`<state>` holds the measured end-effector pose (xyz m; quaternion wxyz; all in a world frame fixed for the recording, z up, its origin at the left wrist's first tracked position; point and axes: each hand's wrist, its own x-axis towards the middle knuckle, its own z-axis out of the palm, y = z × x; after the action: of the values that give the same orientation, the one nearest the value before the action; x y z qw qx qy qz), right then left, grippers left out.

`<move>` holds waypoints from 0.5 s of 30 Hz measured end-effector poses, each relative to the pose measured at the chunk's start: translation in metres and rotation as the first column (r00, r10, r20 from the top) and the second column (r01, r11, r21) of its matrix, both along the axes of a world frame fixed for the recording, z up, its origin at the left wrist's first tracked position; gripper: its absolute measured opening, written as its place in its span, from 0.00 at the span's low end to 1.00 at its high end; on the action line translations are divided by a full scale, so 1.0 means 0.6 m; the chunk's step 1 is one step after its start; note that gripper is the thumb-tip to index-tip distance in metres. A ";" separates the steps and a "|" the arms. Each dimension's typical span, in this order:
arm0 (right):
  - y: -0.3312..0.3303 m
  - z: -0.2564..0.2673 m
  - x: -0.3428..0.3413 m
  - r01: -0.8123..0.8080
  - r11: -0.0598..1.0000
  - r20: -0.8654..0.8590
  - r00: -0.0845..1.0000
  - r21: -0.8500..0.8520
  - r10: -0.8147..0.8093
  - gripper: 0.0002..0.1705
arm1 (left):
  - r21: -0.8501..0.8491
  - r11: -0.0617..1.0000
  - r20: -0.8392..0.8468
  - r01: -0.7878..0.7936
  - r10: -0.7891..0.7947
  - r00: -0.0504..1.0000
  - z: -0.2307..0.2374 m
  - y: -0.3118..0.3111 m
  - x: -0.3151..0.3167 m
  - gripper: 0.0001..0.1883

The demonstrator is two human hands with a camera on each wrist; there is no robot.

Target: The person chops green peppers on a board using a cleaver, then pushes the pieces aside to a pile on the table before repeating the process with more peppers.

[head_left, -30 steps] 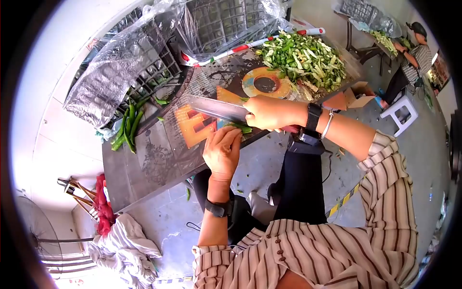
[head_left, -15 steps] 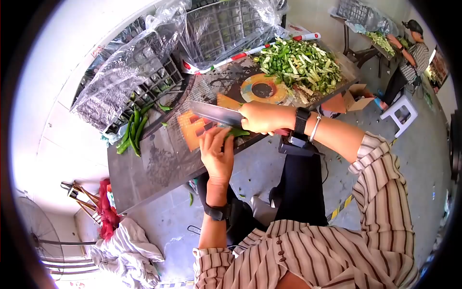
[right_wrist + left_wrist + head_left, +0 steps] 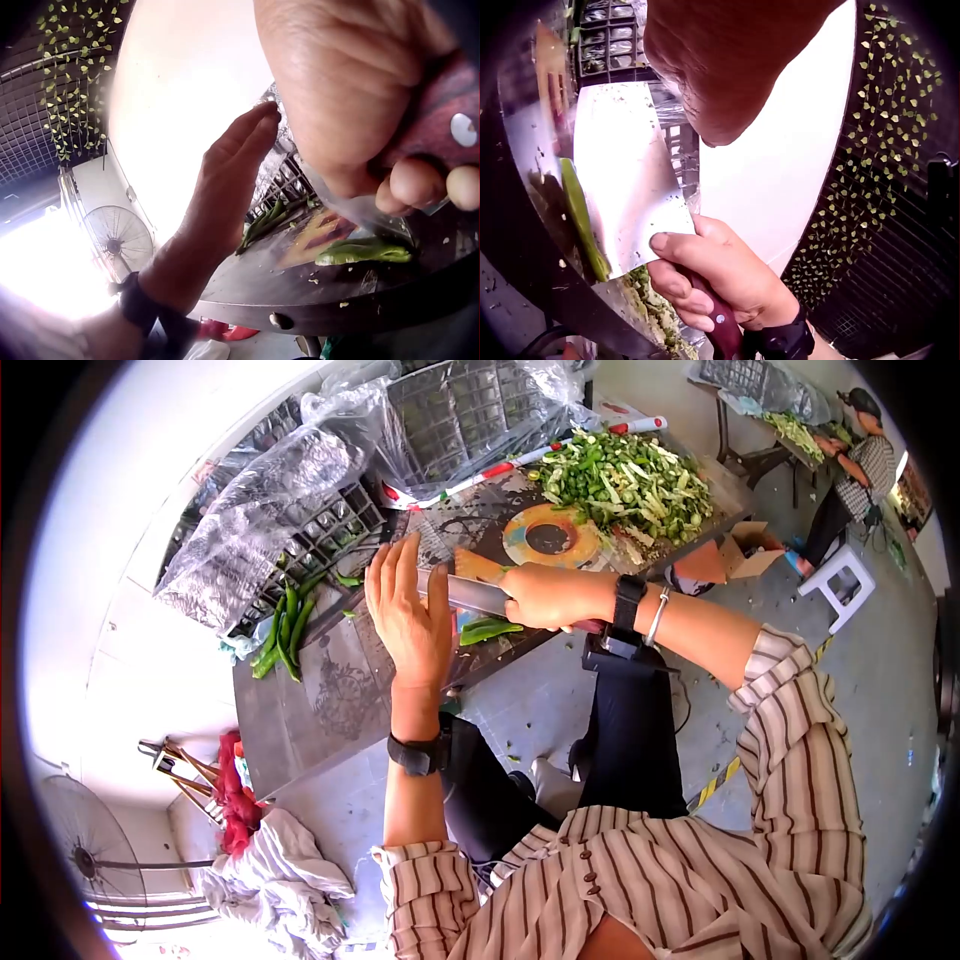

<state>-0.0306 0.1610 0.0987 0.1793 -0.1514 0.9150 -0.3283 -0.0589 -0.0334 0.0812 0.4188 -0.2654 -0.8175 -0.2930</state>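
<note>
My right hand [image 3: 560,597] grips the dark red handle [image 3: 718,319] of a broad kitchen knife, its thumb against the blade [image 3: 622,180]. The blade stands over the table near its front edge, and its far end is hidden behind my left hand [image 3: 408,622] in the head view. That left hand is raised with fingers straight and holds nothing. Below the knife, a green pepper [image 3: 364,252] lies on the tabletop, apart from the left hand. Several whole green peppers [image 3: 286,628] rest at the table's left side.
A large heap of chopped green peppers [image 3: 630,485] covers the table's far right. Plastic-draped black crates [image 3: 450,425] stand along the back. A cardboard box [image 3: 752,550] and white stool [image 3: 840,590] are on the floor to the right; another person [image 3: 865,465] works beyond.
My left hand has let go of the green pepper and moved up and left, its fingers straightening. The pepper now lies in plain view. The right hand keeps the knife in nearly the same place.
</note>
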 end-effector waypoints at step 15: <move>-0.011 0.013 -0.010 -0.047 0.997 0.067 0.997 0.061 0.043 0.13 | -0.234 0.968 0.260 0.087 -0.024 0.965 -0.045 0.003 -0.064 0.17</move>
<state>-0.0367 0.1542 0.1066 0.2210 -0.1557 0.9147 -0.3003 -0.0973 -0.0316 0.0542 0.2662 -0.2977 -0.8865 -0.2338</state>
